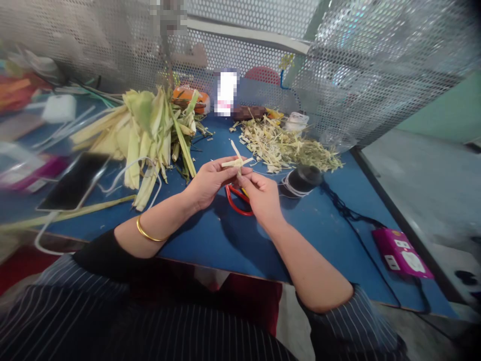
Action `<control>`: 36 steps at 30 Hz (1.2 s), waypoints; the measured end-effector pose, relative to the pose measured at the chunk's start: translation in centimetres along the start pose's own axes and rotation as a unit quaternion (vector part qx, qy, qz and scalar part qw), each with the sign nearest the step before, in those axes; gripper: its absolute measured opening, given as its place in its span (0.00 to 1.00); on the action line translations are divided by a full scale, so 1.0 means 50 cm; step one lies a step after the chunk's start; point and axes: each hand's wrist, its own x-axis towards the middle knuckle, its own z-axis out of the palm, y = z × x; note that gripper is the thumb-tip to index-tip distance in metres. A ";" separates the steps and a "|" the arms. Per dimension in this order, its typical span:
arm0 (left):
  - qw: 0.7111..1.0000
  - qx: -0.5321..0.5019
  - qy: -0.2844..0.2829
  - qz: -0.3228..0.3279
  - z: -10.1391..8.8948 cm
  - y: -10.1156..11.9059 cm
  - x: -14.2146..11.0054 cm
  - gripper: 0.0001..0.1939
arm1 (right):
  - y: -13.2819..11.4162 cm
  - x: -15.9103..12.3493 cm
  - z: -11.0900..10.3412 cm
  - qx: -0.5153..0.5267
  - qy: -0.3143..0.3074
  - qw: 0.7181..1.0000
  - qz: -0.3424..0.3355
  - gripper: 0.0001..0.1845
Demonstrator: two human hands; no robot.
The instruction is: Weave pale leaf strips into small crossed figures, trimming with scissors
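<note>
Pale strips of corn husk, crossed into a small star-like piece, are pinched between both my hands above the blue table. My left hand grips the piece from the left with thumb and fingers. From the right, the thumb and fingers of my right hand close on its lower end. Beneath my hands lie scissors with red handles, partly hidden. A black spool wound with pale thread stands right of my right hand. A thin thread seems to run from it toward my fingers.
Left lies a heap of corn husks, with a dark phone and white cable beside it. Husk scraps are piled at the back right. A pink power socket with black cords sits right. Perforated metal mesh rises behind the table.
</note>
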 end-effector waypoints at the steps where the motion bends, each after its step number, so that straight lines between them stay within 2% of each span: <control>1: 1.000 -0.002 0.013 -0.003 0.001 0.000 0.000 0.16 | 0.000 0.001 -0.001 -0.002 -0.008 1.000 -0.007 0.14; 5: 0.999 0.005 0.051 -0.006 0.000 0.000 0.001 0.15 | -0.003 0.000 -0.005 -0.025 -0.037 0.999 -0.024 0.14; 9: 0.999 0.011 0.053 -0.008 -0.003 0.004 0.003 0.14 | -0.012 -0.004 -0.007 -0.058 -0.047 0.996 -0.039 0.16; 12: 0.999 0.020 0.048 -0.016 -0.004 0.011 0.002 0.13 | -0.013 0.000 -0.012 -0.060 0.021 0.997 -0.032 0.18; 15: 0.998 0.042 0.033 -0.032 -0.005 0.017 -0.001 0.13 | -0.005 0.012 -0.020 0.016 0.085 0.996 -0.007 0.16; 17: 0.997 0.062 0.012 -0.043 -0.005 0.018 -0.004 0.13 | 0.000 0.019 -0.025 0.042 0.059 0.997 0.004 0.14; 20: 0.995 0.088 -0.003 -0.050 -0.005 0.018 -0.005 0.15 | 0.002 0.022 -0.030 0.013 -0.004 1.000 -0.003 0.12; 22: 0.994 0.092 -0.005 -0.054 -0.007 0.017 -0.003 0.16 | -0.001 0.020 -0.030 0.000 -0.021 1.000 -0.011 0.11; 27: 0.992 0.121 -0.016 -0.045 -0.012 0.002 0.001 0.17 | -0.008 0.013 -0.019 0.015 -0.026 1.000 0.002 0.10; 32: 0.981 0.192 0.005 0.004 -0.007 -0.003 0.004 0.11 | -0.009 0.006 -0.019 -0.045 -0.024 0.998 -0.027 0.12; 36: 0.975 0.222 -0.027 0.017 -0.004 0.010 0.006 0.13 | -0.018 0.000 -0.023 -0.057 -0.006 0.998 -0.040 0.14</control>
